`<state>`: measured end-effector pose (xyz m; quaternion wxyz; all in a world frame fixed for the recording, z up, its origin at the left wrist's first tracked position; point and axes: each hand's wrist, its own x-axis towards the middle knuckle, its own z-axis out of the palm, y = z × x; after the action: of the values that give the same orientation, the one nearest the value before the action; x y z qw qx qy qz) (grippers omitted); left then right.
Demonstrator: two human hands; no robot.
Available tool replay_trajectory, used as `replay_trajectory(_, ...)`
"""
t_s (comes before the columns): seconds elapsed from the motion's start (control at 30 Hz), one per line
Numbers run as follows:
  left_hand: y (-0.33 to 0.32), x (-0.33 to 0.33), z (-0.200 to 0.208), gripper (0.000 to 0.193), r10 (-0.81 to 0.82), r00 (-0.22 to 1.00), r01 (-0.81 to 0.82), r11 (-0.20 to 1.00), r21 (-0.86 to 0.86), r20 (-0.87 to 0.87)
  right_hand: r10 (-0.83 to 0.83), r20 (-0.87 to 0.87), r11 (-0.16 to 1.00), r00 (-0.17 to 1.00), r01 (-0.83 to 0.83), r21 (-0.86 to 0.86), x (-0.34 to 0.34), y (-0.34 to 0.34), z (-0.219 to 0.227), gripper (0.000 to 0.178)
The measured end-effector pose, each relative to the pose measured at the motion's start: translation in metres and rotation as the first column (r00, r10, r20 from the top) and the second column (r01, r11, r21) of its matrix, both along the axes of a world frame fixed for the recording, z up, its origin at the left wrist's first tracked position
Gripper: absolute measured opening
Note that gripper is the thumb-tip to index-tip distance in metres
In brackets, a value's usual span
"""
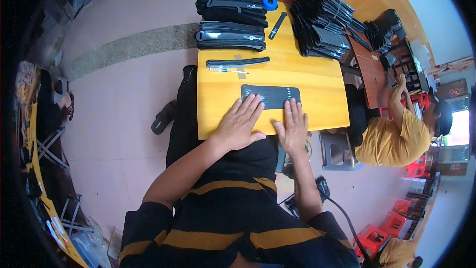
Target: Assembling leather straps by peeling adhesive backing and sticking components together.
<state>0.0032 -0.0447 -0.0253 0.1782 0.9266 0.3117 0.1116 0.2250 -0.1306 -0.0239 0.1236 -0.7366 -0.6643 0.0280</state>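
Observation:
Flat on the yellow table (317, 89) lies a bundle of dark grey straps (270, 92), set side by side as a block near the front edge. My left hand (238, 124) rests its outstretched fingers on the left part of the block. At the right end, the fingertips of my right hand (294, 128) touch it, thumb apart. Neither hand grips anything. Just beyond lie a thin stack of straps (237, 63) and a slim tool with a blue handle (225, 70), near a strip of brown tape (241, 74) on the tabletop.
Tall strap stacks (231, 35) stand at the far left, with a blue tape measure (269, 3) beside them. A single strap (277, 26) lies nearby. Larger strap piles (322, 20) fill the far right. A person in a yellow shirt (396, 139) sits to the right.

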Motion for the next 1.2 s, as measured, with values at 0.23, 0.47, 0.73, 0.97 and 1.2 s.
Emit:
replay_trajectory(0.23, 0.002, -0.002, 0.009, 0.087, 0.003, 1.000, -0.003, 1.000, -0.003, -0.022, -0.213, 0.032, 0.977, 0.977, 0.214, -0.027, 0.028, -0.013, -0.008, 0.073)
replay_trajectory(0.47, 0.027, -0.006, 0.023, 0.075, 0.464, 0.872, -0.449, 0.885, -0.122, 0.160, -0.215, -0.058, 0.964, 0.975, 0.221, 0.148, 0.025, -0.017, -0.026, 0.070)
replay_trajectory(0.73, 0.030, 0.016, 0.038, 0.072, 0.621, 0.774, -0.390, 0.623, -0.678, 0.125, -0.258, -0.143, 0.912, 0.955, 0.290, 0.290, 0.026, -0.013, -0.038, 0.070)
replay_trajectory(0.97, 0.043, 0.024, -0.006, 0.059, 0.562, 0.790, -0.458, 0.806, -0.375, 0.244, -0.249, -0.230, 0.897, 0.941, 0.314, 0.311, 0.025, -0.012, -0.035, 0.067)
replay_trajectory(1.2, 0.053, 0.044, 0.013, 0.052, 0.623, 0.610, -0.113, 0.680, -0.725, 0.489, -0.218, -0.440, 0.859, 0.871, 0.386, 0.338, 0.028, -0.014, -0.028, 0.061)
